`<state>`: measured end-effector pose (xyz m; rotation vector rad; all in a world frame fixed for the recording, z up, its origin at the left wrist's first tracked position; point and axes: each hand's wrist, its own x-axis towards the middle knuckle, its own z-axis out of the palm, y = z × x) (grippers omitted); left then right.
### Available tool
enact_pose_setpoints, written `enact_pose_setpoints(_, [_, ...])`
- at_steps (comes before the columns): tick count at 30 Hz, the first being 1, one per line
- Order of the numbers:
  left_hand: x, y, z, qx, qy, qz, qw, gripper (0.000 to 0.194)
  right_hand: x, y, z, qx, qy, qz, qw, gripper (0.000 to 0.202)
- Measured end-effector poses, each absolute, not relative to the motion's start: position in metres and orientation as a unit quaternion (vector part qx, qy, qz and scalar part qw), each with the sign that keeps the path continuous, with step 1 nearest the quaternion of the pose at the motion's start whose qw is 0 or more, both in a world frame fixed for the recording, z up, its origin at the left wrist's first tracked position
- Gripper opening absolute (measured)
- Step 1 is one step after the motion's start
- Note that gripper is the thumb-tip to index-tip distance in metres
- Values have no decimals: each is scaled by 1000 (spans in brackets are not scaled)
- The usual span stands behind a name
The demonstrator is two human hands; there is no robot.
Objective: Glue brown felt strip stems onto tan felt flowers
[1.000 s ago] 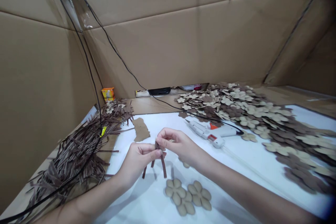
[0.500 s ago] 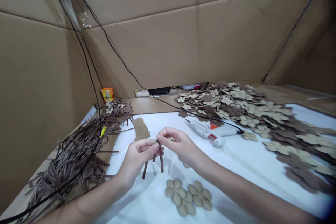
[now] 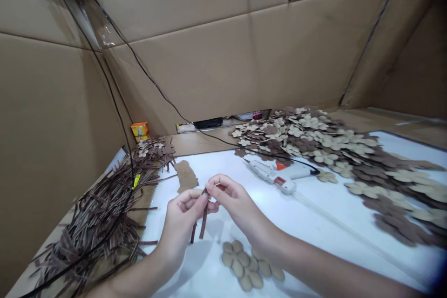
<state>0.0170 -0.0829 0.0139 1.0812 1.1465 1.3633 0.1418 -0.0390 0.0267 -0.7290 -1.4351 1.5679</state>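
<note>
Dark brown ribbon strips (image 3: 204, 221) hang down between my two hands above the white board. My left hand (image 3: 182, 216) is closed, with thumb and fingertips pinching the strips near their upper end. From the other side my right hand (image 3: 230, 198) pinches the same top end, its fingers curled. What exactly lies between the fingertips is partly hidden. Below the hands, a few padded beige flower shapes (image 3: 240, 260) rest together on the board, partly covered by my right wrist.
A heap of brown ribbon strips (image 3: 101, 219) lies at the left. Beige and brown flower cutouts (image 3: 314, 139) pile up at the right. A white glue gun (image 3: 268, 173) with a black cord lies behind my right hand. A torn cardboard piece (image 3: 186, 176) and an orange box (image 3: 140, 131) are farther back.
My hands have drawn closer around the strips' top end, and my right hand has turned and come lower over the padded flowers. The camera view has shifted slightly.
</note>
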Motion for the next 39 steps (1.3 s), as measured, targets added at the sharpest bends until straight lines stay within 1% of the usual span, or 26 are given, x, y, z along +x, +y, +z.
enact_pose_setpoints(7, [17, -83, 17, 484, 503, 542, 469, 22, 141, -43, 26, -314, -577, 610, 444, 24])
enact_pose_setpoints(17, [19, -83, 20, 476, 468, 559, 492, 23, 139, -47, 26, -306, -555, 628, 452, 22])
enact_pose_setpoints(25, [20, -86, 21, 472, 466, 569, 487, 23, 137, -54, 32, -308, -505, 673, 443, 24])
enact_pose_setpoints(31, [22, -91, 23, 481, 468, 579, 463, 21, 140, -55, 40, -271, -481, 722, 417, 26])
enact_pose_setpoints(39, [24, -92, 24, 468, 485, 578, 460, 22, 138, -60, 32, -239, -433, 777, 389, 24])
